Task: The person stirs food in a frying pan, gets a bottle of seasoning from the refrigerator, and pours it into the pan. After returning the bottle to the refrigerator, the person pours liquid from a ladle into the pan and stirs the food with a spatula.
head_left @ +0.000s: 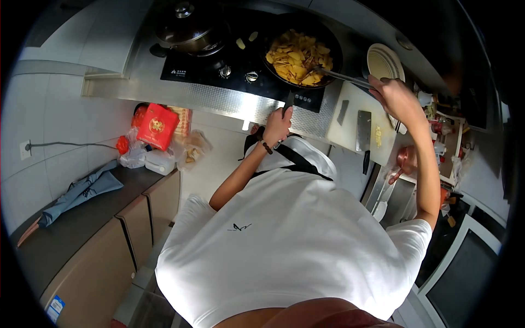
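My left hand (278,127) is closed around the dark handle (289,104) of a black frying pan (335,48) on the cooktop. Sliced yellow pieces (299,56), which look like potato, fill much of the pan. In my right hand (399,101) is the long handle of a metal spatula (353,80); its far end rests among the slices, and its blade is mostly hidden by them. A white cutting board (350,106) lies right of the pan, bearing a cleaver (363,131) and small chopped pale-yellow bits (378,135).
A lidded pot (188,34) sits on the left burner, with two stray slices (240,43) between it and the pan. A cream strainer basket (383,60) stands behind the board. At left, a counter (87,218) holds a folded umbrella (82,194) and a red bag (157,127).
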Motion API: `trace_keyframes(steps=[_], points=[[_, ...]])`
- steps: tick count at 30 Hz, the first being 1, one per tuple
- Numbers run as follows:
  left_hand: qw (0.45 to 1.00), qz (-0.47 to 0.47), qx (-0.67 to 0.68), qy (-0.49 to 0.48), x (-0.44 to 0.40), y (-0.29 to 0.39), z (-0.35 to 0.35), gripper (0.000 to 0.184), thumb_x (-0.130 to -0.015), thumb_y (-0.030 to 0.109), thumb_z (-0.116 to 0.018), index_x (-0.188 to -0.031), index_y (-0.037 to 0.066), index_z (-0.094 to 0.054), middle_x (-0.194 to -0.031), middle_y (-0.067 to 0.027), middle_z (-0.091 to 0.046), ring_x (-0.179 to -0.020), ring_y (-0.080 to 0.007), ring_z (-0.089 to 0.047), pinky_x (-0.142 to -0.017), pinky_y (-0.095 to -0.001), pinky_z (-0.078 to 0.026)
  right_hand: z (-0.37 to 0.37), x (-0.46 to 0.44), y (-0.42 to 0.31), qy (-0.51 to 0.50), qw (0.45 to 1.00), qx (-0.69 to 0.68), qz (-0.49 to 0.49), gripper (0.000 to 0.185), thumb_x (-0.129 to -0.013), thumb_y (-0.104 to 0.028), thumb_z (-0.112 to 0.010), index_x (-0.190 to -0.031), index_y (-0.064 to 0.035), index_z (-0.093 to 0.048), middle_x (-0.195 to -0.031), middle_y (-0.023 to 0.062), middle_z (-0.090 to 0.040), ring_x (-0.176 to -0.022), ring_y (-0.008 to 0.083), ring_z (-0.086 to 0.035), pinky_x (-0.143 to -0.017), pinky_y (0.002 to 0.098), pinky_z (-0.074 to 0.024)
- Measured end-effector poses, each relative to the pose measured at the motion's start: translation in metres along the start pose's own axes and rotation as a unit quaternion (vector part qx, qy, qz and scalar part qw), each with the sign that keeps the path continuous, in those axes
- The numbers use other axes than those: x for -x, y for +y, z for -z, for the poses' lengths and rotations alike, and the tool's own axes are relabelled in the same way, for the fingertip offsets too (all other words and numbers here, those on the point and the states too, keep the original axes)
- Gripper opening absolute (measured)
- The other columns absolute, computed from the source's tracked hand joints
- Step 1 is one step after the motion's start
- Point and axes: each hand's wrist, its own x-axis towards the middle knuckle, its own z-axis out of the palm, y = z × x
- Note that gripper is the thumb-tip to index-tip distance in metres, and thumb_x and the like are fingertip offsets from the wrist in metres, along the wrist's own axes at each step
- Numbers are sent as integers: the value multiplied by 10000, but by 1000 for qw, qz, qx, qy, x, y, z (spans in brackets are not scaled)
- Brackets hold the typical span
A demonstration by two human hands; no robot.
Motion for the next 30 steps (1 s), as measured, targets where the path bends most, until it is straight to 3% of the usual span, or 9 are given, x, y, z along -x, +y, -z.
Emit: trace_keyframes(steps=[4,6,13,18,20,30], points=[[1000,3,17,-5,3,3,0,413,-998,379,-492,-830,2,-519,-546,-22,-490,-363,-145,-484,-337,-309,-404,-42,-16,-9,68,998,-9,-1,231,-920,-121,-604,-1109,10,-583,-751,252,-621,-735,430,-621,-661,490,-480],[1000,4,12,-5,5,8,0,413,-997,379,-494,-828,2,-519,-548,-22,-491,-365,-145,-486,-338,-309,-405,-71,-32,-21,125,990,-33,-62,169,-934,-152,-584,-1008,0,-593,-715,216,-638,-684,418,-641,-654,472,-527],[1000,3,-6,-3,4,6,0,419,-994,386,-500,-840,-3,-530,-560,-24,-498,-373,-144,-494,-342,-306,-413,-77,-53,-40,202,969,-76,-123,183,-939,-151,-568,-1021,12,-574,-716,233,-638,-669,437,-641,-610,509,-516],[1000,25,10,11,4,7,0,436,-992,400,-503,-832,-4,-547,-600,-33,-527,-389,-140,-507,-344,-301,-415,-111,-82,-33,210,973,-43,-85,203,-941,-137,-558,-1089,-2,-523,-719,226,-635,-694,433,-641,-618,514,-510],[999,32,17,11,2,5,3,442,-992,404,-504,-831,-5,-551,-612,-35,-535,-394,-139,-509,-343,-298,-414,-112,-67,-34,168,979,-86,-74,187,-940,-136,-561,-1073,-11,-518,-731,226,-636,-701,430,-638,-623,516,-505],[1000,4,3,1,0,-2,-3,446,-996,394,-497,-850,-23,-557,-613,-54,-557,-377,-161,-528,-352,-307,-428,-15,15,-18,122,992,-25,-35,226,-908,-123,-618,-1096,2,-607,-743,244,-636,-713,418,-641,-655,492,-507]])
